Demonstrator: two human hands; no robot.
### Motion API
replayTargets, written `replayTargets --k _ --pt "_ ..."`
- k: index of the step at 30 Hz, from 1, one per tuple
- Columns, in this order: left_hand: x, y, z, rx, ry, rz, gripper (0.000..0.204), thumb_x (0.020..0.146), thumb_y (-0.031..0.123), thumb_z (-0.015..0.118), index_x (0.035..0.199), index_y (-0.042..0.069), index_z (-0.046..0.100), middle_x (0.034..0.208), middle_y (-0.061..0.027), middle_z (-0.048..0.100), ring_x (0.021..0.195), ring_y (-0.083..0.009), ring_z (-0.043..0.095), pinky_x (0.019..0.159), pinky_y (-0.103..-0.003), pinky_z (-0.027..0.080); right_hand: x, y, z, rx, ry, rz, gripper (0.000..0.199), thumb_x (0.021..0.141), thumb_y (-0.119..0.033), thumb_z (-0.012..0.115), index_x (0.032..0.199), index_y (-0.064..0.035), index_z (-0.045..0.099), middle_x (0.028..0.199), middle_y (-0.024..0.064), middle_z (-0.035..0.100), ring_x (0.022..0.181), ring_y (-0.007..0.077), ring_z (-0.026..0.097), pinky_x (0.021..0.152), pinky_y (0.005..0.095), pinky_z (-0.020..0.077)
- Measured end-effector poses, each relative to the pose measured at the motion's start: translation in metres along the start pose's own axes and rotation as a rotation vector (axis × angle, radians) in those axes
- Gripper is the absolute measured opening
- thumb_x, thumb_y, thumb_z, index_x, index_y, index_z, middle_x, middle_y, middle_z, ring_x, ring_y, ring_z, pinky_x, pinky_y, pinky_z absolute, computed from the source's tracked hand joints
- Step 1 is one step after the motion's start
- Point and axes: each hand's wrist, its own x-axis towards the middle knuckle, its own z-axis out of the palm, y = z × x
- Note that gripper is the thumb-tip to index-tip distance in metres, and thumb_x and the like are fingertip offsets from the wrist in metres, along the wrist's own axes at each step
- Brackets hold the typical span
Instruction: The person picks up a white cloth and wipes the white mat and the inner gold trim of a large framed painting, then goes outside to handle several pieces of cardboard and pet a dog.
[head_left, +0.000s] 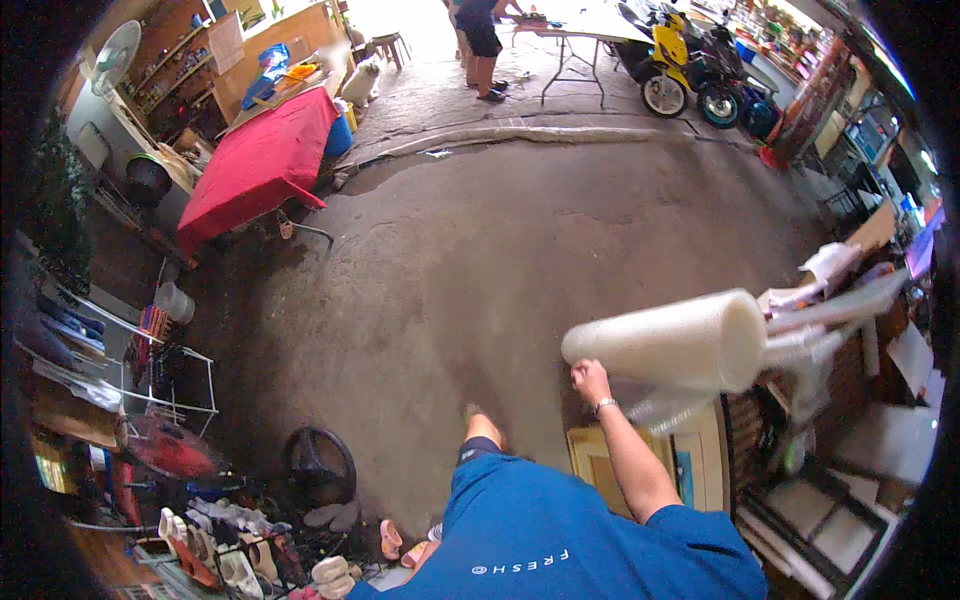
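My right hand [590,380], with a bracelet at the wrist, is closed at the near left end of a large roll of whitish bubble wrap [665,345]. The roll lies on its side, pointing away to the right, and its round right end faces me. A loose clear sheet [665,405] hangs beneath it, blurred. Which part of the roll the fingers pinch is partly hidden. My left hand is out of view.
Yellowish framed panels [700,460] lean below the roll, beside stacked frames and plastic-wrapped items on the right. A steering wheel [320,465] and shoe rack [235,560] stand lower left. Farther off are a red-covered table [265,165], a dog [361,84], a person [482,45] and a yellow scooter [668,60].
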Motion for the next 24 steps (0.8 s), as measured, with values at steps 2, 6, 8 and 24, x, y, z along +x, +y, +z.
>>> replayTargets --k 2,6,8,24 --pt "0.032 0.041 -0.054 -0.156 -0.010 -0.131 0.027 0.092 0.029 0.053 0.086 0.004 0.059 0.082 -0.0154 0.062 0.073 -0.0280 0.060 0.061 -0.042 0.049 0.097 -0.026 -0.005 0.150 0.056 -0.056 0.014 0.081 -0.006 0.061 0.094 -0.0056 0.066 0.091 0.0182 0.060 0.090 0.0347 0.059 0.084 0.0412 0.0485" --pt "0.108 0.122 -0.163 -0.333 -0.017 -0.233 0.029 0.094 0.031 0.052 0.079 0.005 0.055 0.073 -0.0112 0.058 0.064 -0.0236 0.056 0.055 -0.039 0.046 0.221 -0.065 0.033 0.082 0.136 0.038 0.017 0.080 -0.006 0.060 0.095 -0.0012 0.065 0.093 0.0232 0.063 0.092 0.0352 0.061 0.084 0.0426 0.0487" --pt "0.164 0.188 -0.242 -0.445 -0.003 -0.230 0.032 0.095 0.031 0.052 0.076 0.006 0.052 0.069 -0.0091 0.056 0.060 -0.0214 0.053 0.052 -0.037 0.045 0.239 -0.017 0.064 -0.144 0.002 0.103 0.017 0.080 -0.006 0.059 0.094 0.0014 0.065 0.092 0.0264 0.064 0.092 0.0357 0.062 0.083 0.0437 0.0490" --pt "0.413 0.671 -0.734 -0.942 0.313 0.246 0.031 0.098 0.033 0.053 0.114 0.007 0.060 0.106 -0.0065 0.067 0.087 -0.0160 0.066 0.072 -0.030 0.051 0.506 0.055 0.125 -0.806 -0.736 0.285 0.033 0.090 -0.024 0.045 0.092 -0.0032 0.070 0.097 0.0185 0.068 0.093 0.0365 0.064 0.081 0.0467 0.0499"
